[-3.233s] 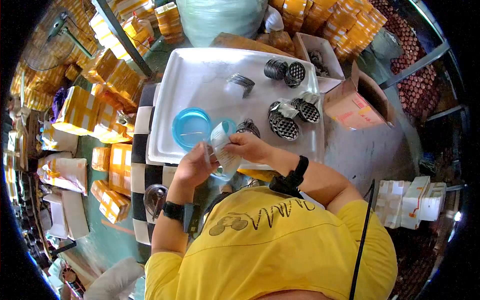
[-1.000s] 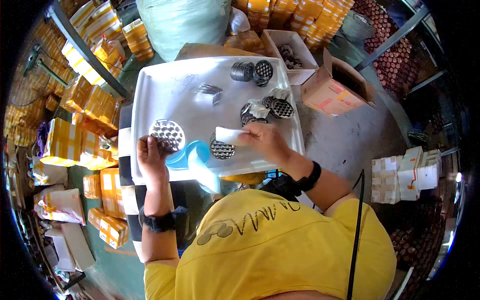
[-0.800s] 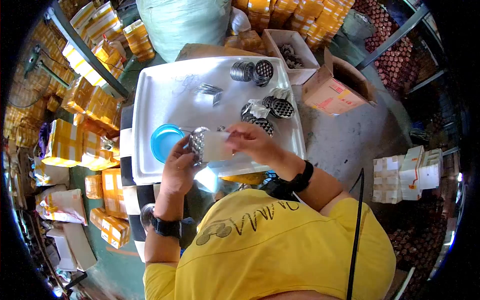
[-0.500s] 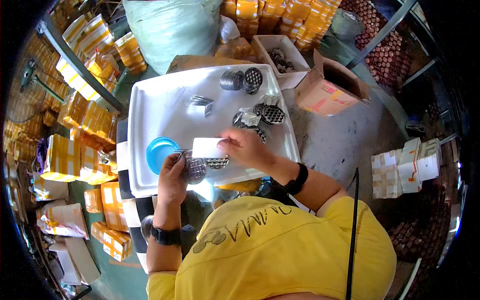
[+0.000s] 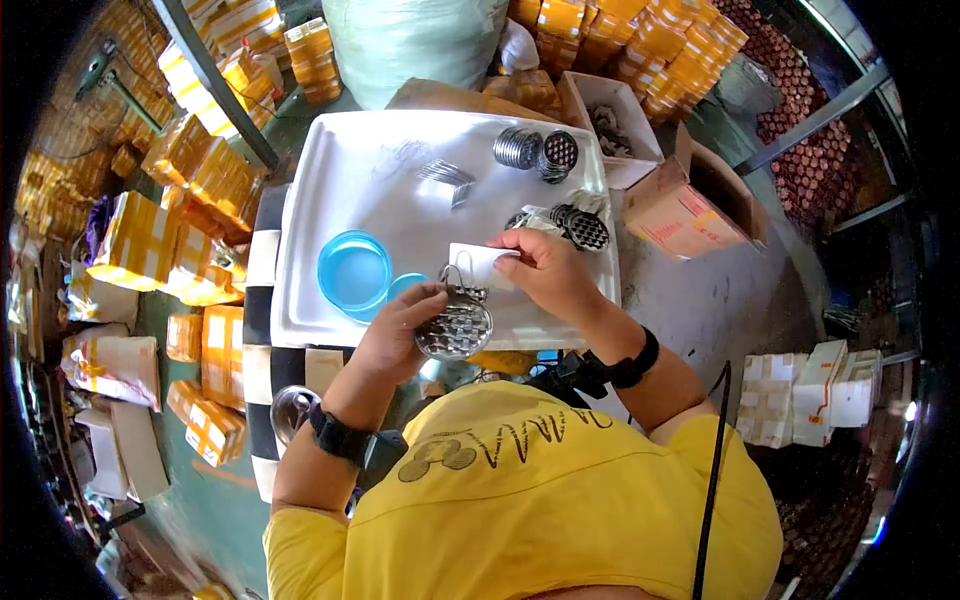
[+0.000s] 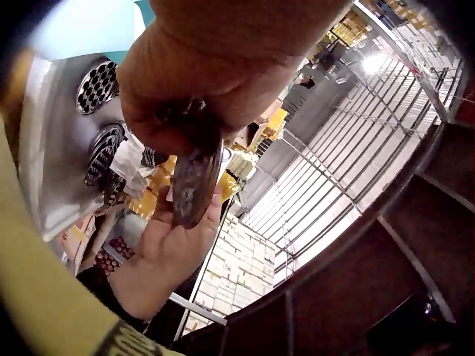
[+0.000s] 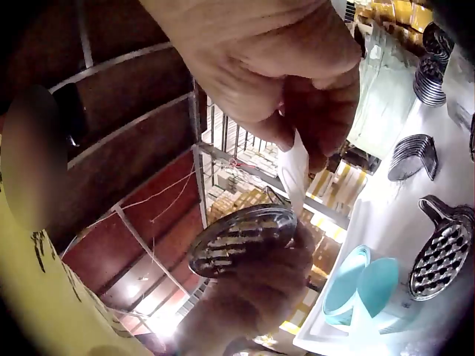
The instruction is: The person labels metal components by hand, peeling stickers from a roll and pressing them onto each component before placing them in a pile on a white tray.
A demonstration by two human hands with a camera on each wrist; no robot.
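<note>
The grater [image 5: 456,332] has moved nearer mid-frame, by the white card [image 5: 487,265]. Left hand [image 5: 402,328] grips it; right hand [image 5: 552,272] pinches the card. They seem to go together.

Patterned disc [image 5: 455,332]: metal, glossy, face rough with raised relief. White slip [image 5: 474,263]: paper-like, smooth, matt. Blue round piece [image 5: 326,270], left: plastic, smooth, light sheen. Tabletop [image 5: 350,150]: white, smooth, glossy, plastic in look. Disc stack [image 5: 517,149], far right: bright metal, ridged. Carton [image 5: 690,218], right: brown cardboard, matt. Bale [image 5: 415,50], far: wrinkled plastic film, semi-gloss. Shirt [image 5: 570,490], near: yellow cloth, matt.
</note>
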